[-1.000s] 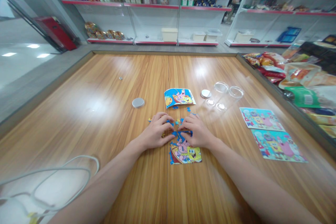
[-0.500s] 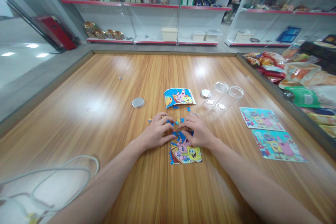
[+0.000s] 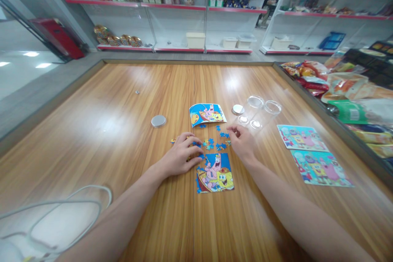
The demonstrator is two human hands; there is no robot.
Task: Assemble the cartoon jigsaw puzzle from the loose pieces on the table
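A partly joined jigsaw puzzle (image 3: 215, 174) of cartoon figures in a boat lies flat before me, its left edge uneven. My left hand (image 3: 181, 153) rests at its upper left, fingers apart and curved over loose pieces that it partly hides. Past the puzzle's upper right corner is my right hand (image 3: 242, 142), thumb and forefinger drawn together; anything between them is too small to make out. Loose blue and yellow puzzle pieces (image 3: 208, 144) lie between the hands. Behind them stands a curved picture card (image 3: 207, 114) with the same scene.
Two clear jars (image 3: 255, 112) and a white lid (image 3: 238, 109) are at the right, a silver lid (image 3: 158, 121) at the left. Farther right lie two cartoon pictures (image 3: 302, 137). A white cable (image 3: 106, 190) loops at lower left. Snack packets (image 3: 346, 86) line the right edge.
My right hand has moved from the puzzle's top edge up and to the right, uncovering the puzzle's top and several loose pieces. My left hand has stayed nearly in place.
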